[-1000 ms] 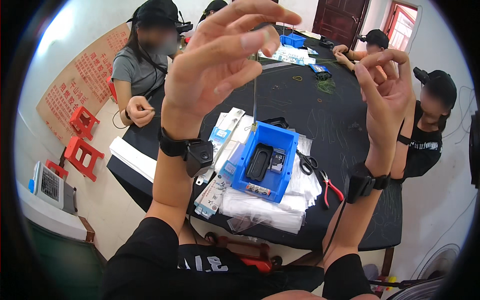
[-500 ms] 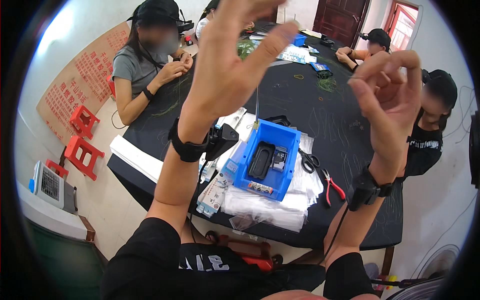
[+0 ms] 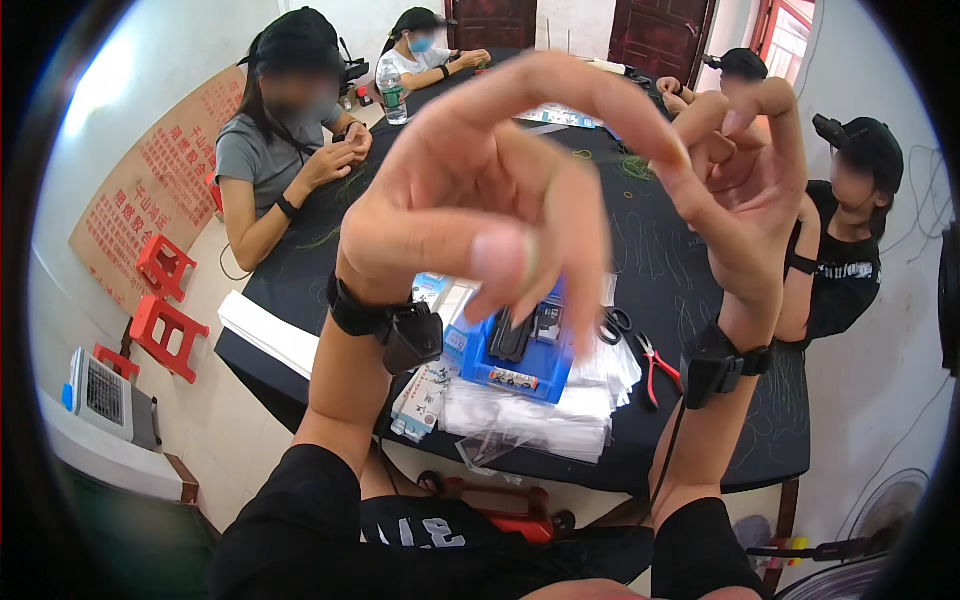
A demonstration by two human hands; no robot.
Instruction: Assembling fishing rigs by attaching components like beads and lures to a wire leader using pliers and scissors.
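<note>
My left hand (image 3: 470, 200) is raised over the table, large in view and partly blurred. Its thumb and fingers are curved but apart, with nothing visible between them. The long index finger reaches across to the thumb of my right hand (image 3: 740, 190), and the two overlap there; whether they touch is unclear. My right hand is held up with its fingers curled toward the thumb; anything pinched in it is too small to make out. Beneath my left hand stands a blue plastic bin (image 3: 515, 380), partly hidden, with a black tray (image 3: 510, 335) inside.
Red-handled pliers (image 3: 660, 370) and black scissors (image 3: 615, 325) lie right of the bin, clear plastic bags (image 3: 530, 425) under it. White sheets (image 3: 270, 335) rest at the table's left edge. Thin threads (image 3: 640, 245) cross the black cloth. Several co-workers sit around, near a water bottle (image 3: 393, 97).
My left hand has come down and turned inward, its index finger now reaching the right hand. My right hand has shifted slightly left. The view has tilted up a little.
</note>
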